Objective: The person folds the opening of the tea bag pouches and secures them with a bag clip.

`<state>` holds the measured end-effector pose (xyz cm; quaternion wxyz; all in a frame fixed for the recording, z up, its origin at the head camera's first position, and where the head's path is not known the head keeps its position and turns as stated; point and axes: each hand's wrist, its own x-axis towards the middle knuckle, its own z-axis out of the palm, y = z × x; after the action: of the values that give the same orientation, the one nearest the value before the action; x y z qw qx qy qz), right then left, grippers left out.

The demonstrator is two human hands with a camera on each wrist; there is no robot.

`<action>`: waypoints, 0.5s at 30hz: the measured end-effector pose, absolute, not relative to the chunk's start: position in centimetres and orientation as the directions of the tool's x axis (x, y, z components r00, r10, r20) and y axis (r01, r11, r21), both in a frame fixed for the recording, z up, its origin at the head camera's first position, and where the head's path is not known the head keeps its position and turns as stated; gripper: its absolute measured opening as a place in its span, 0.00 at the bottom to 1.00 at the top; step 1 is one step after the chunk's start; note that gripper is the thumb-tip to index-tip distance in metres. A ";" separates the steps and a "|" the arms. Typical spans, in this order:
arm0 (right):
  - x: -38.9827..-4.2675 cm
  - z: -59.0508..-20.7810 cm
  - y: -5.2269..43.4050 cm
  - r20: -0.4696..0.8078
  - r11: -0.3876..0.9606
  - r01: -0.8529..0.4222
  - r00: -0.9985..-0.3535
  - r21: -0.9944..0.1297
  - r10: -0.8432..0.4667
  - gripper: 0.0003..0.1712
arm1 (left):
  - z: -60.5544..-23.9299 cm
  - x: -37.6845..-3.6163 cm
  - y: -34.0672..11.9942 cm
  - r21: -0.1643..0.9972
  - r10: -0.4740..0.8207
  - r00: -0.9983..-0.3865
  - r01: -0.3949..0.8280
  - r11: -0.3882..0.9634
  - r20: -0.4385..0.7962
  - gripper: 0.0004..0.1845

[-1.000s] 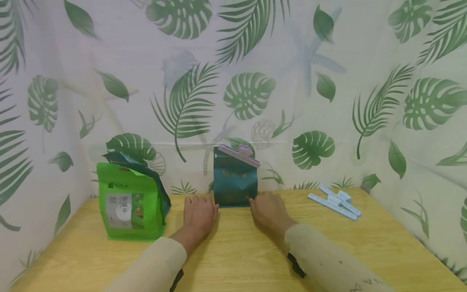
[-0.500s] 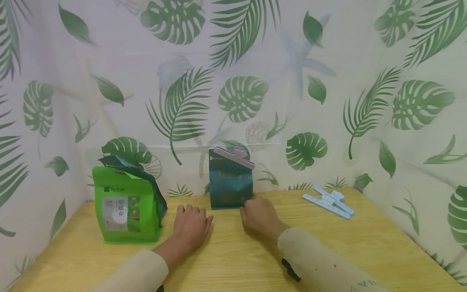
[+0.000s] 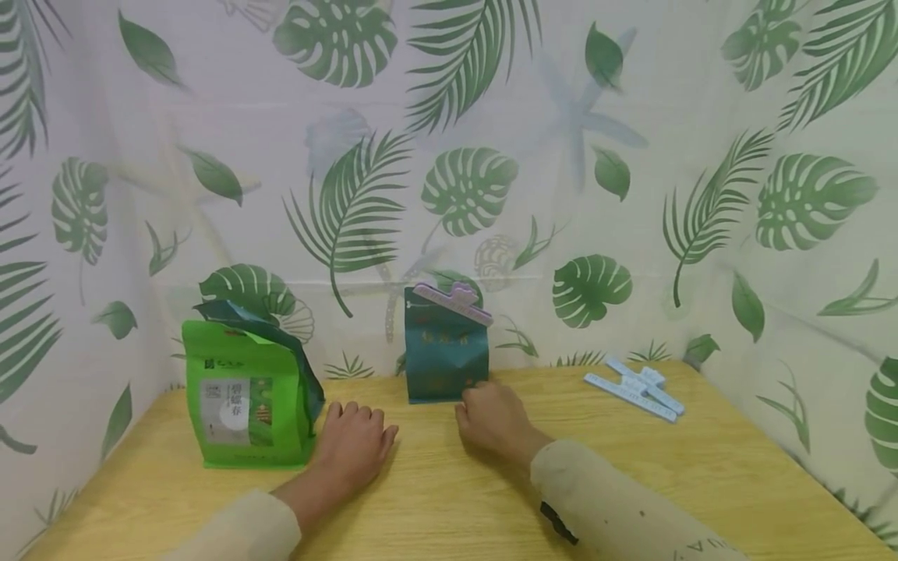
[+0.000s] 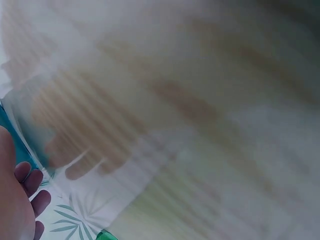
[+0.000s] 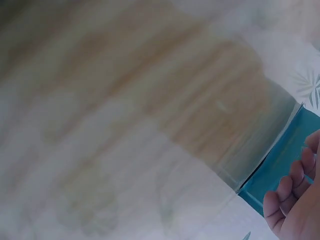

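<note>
Teal pouch [image 3: 445,358] upright on table [image 3: 449,499], pink clip [image 3: 453,301] on top; right hand [image 3: 493,418] loosely curled beside base, left hand [image 3: 353,442] flat, fingers relaxed.

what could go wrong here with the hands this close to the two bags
The teal bag stands upright with a clip slanted across its top; the right hand at its base might nudge it over. The green bag has an open top, so a bump from the left hand beside it could tip it and spill contents.
</note>
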<state>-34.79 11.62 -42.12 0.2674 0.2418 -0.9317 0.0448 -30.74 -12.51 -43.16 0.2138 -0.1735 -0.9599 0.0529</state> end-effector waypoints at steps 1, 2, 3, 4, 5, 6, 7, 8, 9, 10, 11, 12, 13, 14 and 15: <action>-34.8 -42.1 11.5 0.517 0.876 -0.481 -0.739 0.042 -0.431 0.24 | -43.2 -30.7 -12.6 -0.170 0.355 -0.846 0.312 0.935 0.398 0.21; -34.8 -42.1 11.5 0.514 0.874 -0.485 -0.739 0.042 -0.435 0.25 | -43.2 -30.6 -12.7 -0.164 0.352 -0.843 0.312 0.936 0.406 0.21; -34.7 -42.0 11.4 0.513 0.869 -0.494 -0.737 0.036 -0.440 0.26 | -43.2 -30.5 -12.8 -0.158 0.348 -0.839 0.310 0.937 0.419 0.21; -34.7 -42.0 11.3 0.512 0.862 -0.505 -0.733 0.029 -0.447 0.27 | -43.3 -30.5 -12.9 -0.155 0.343 -0.835 0.307 0.939 0.430 0.21; -34.7 -41.9 11.2 0.513 0.856 -0.517 -0.729 0.023 -0.454 0.28 | -43.3 -30.4 -13.0 -0.150 0.338 -0.834 0.303 0.941 0.437 0.20; -34.6 -41.9 11.1 0.509 0.851 -0.525 -0.729 0.014 -0.457 0.28 | -43.3 -30.3 -13.1 -0.143 0.335 -0.832 0.304 0.942 0.442 0.20; -34.6 -42.0 11.0 0.504 0.848 -0.530 -0.733 -0.002 -0.457 0.29 | -43.3 -30.2 -13.2 -0.136 0.335 -0.829 0.307 0.942 0.447 0.20; -34.6 -42.0 10.9 0.500 0.845 -0.535 -0.738 -0.022 -0.454 0.29 | -43.4 -30.2 -13.3 -0.132 0.334 -0.829 0.309 0.942 0.449 0.19; -34.6 -42.0 10.8 0.498 0.840 -0.541 -0.741 -0.044 -0.451 0.29 | -43.4 -30.1 -13.4 -0.131 0.335 -0.828 0.310 0.942 0.450 0.19; -34.6 -42.1 10.7 0.496 0.836 -0.545 -0.744 -0.064 -0.447 0.29 | -43.4 -30.0 -13.5 -0.128 0.336 -0.826 0.313 0.941 0.451 0.19; -34.6 -42.1 10.6 0.493 0.833 -0.547 -0.748 -0.080 -0.444 0.29 | -43.4 -30.0 -13.6 -0.124 0.337 -0.827 0.316 0.941 0.451 0.18; -34.6 -42.2 10.5 0.490 0.831 -0.548 -0.752 -0.093 -0.441 0.28 | -43.4 -29.9 -13.7 -0.123 0.340 -0.824 0.320 0.940 0.454 0.18; -34.6 -42.2 10.3 0.488 0.828 -0.552 -0.753 -0.102 -0.442 0.28 | -43.4 -29.8 -13.8 -0.124 0.342 -0.821 0.322 0.939 0.457 0.18; -34.5 -42.1 10.2 0.489 0.825 -0.556 -0.750 -0.102 -0.445 0.27 | -43.4 -29.8 -13.9 -0.124 0.344 -0.820 0.324 0.938 0.458 0.18; -34.5 -42.0 10.1 0.492 0.824 -0.559 -0.745 -0.093 -0.450 0.27 | -43.4 -29.7 -14.0 -0.126 0.347 -0.817 0.327 0.937 0.461 0.17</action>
<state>-34.46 10.10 -42.05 0.2305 0.2724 -0.9267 0.1180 -29.69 -14.04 -43.37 0.2457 -0.1770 -0.9528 0.0204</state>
